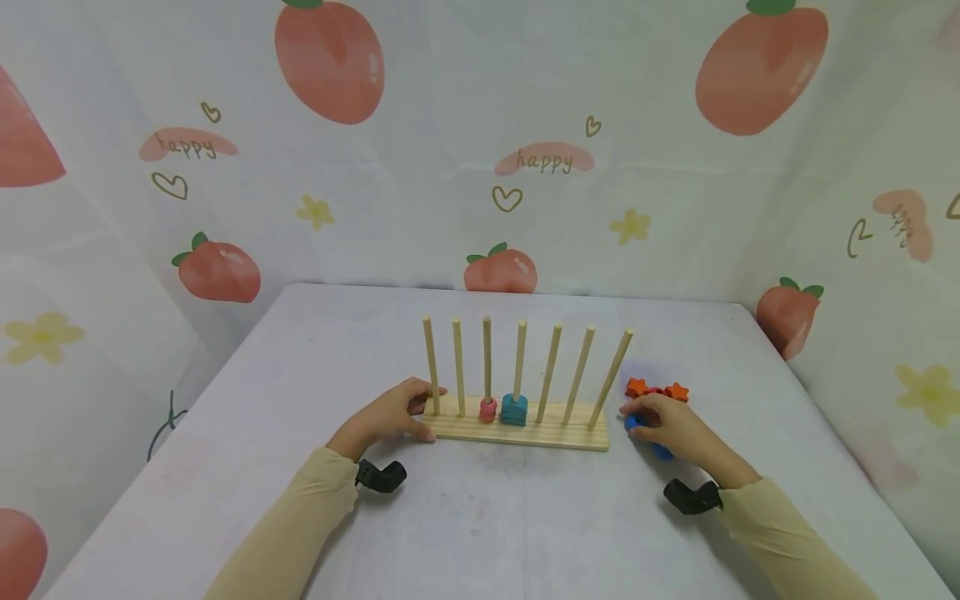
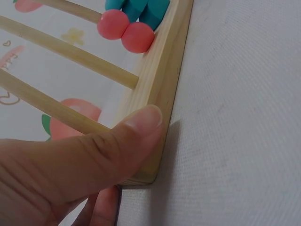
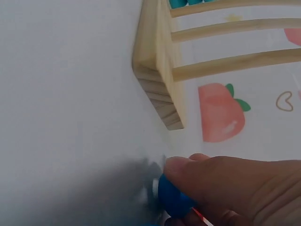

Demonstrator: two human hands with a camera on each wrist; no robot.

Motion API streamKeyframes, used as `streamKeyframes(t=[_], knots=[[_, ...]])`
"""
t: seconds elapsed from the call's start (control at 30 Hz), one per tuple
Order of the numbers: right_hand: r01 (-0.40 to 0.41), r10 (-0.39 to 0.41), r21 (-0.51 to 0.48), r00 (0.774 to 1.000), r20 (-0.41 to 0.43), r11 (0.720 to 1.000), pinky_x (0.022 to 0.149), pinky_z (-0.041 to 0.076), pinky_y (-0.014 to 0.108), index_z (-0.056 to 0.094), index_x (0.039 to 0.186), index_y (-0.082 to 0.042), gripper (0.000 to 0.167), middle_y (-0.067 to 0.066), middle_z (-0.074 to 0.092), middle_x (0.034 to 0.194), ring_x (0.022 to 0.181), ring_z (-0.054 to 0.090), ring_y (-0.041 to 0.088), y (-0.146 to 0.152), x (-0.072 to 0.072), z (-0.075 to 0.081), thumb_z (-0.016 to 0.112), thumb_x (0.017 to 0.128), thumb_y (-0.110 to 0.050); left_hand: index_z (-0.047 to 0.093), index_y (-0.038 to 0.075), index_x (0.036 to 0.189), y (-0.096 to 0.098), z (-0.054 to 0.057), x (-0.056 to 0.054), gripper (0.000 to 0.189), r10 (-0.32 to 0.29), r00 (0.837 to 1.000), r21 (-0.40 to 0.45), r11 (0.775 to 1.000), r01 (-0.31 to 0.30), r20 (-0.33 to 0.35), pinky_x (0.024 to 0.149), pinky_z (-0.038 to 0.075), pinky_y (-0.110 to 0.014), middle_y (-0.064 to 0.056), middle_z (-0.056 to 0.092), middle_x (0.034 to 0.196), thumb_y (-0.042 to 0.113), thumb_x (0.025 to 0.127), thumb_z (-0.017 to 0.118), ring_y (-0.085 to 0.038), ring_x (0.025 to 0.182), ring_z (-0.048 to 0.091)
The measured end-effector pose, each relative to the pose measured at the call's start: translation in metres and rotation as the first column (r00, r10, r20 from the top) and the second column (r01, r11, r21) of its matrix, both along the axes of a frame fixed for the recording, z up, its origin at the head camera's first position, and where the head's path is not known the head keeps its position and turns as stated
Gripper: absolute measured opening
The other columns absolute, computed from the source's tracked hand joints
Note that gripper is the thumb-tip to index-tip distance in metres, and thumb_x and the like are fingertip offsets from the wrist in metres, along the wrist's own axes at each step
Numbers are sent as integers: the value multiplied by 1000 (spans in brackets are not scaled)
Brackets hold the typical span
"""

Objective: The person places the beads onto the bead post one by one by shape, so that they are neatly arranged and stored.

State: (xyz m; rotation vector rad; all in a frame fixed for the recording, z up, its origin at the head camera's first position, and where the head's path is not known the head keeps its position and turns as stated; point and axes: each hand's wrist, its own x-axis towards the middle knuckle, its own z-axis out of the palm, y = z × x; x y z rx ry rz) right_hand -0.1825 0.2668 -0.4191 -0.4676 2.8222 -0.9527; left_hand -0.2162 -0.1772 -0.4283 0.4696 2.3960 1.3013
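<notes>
White cloth printed with peaches, hearts and flowers is hanging at twelve o'clock, beyond a pale-covered table. Near the middle, a wooden board is resting on that surface, with seven pegs rising from it. Counting from the nine o'clock end, the third peg is carrying two pink beads, and the fourth is holding teal pieces.

At the board's nine o'clock end, the left hand is gripping the wood, its thumb pressing along the near edge while fingers are curling behind the end.

At three o'clock, apart from the board, the right hand is pinching a blue bead, the thumb lying on it and fingers supporting it from underneath. Another blue piece is lying at about six o'clock from that hand. Two orange stars are sitting toward twelve o'clock, with a red piece showing between them. Long beige sleeves are covering both arms.
</notes>
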Motion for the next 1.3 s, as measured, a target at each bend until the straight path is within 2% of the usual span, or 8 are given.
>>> streamKeyframes(t=[0.2,0.5,0.67,0.83,0.93,1.1,1.17,1.3], knots=[[3,-4,-37,1000,-30,999,89,56,46,67,114,2,31,20,65,117,107,63,36,-2,-3,9,72,86,-9,53,-2,131,1,-1,0,67,2,1000,3,1000,-2,7,111,39,-43,-18,44,134,-2,71,82,-37,138,38],[112,-121,-105,990,-79,988,86,56,47,66,118,-2,32,19,65,116,105,64,37,-12,-9,34,69,90,-17,53,-2,131,1,-1,1,67,-1,1000,21,1000,1,6,111,39,-43,-19,43,136,-5,71,81,-37,138,38],[184,-197,-152,978,-72,971,83,58,46,60,124,-1,39,23,60,126,113,60,41,-21,-5,57,66,93,-23,52,-5,131,0,-1,2,67,-27,1000,43,999,27,-3,110,40,-44,-22,41,137,-6,71,81,-38,138,38],[219,-260,-234,953,-157,947,96,50,50,58,127,0,40,22,56,129,117,58,41,-30,3,87,62,95,-25,52,-5,130,-1,-2,1,65,-23,1000,49,999,23,-4,110,40,-43,-22,42,137,-7,71,80,-38,137,38],[215,-287,-294,930,-229,931,97,50,35,60,127,-4,39,16,59,127,114,61,31,-35,8,103,61,96,-27,52,-4,130,-2,-3,1,65,-18,1000,42,999,18,-2,110,40,-42,-21,42,137,-7,71,80,-37,137,38],[159,-306,-402,892,-333,902,83,48,4,62,125,-8,36,2,64,118,100,61,-2,-45,19,124,63,95,-27,52,-4,130,-1,-1,1,65,-15,1000,39,999,15,7,111,40,-43,-21,42,138,-7,71,80,-38,138,37],[105,-293,-451,882,-370,886,82,48,4,62,125,-6,34,-5,63,114,97,59,-7,-50,24,131,63,94,-21,52,-4,130,-1,0,0,65,-15,1000,34,999,15,2,111,40,-43,-21,42,138,-6,71,80,-38,138,37],[-22,-252,-533,864,-436,846,87,50,8,62,124,0,33,-11,61,112,99,63,-1,-63,31,141,64,92,-6,52,-4,130,-1,0,0,66,-18,1000,22,1000,18,-14,110,40,-44,-21,42,137,-6,71,81,-39,137,38]])
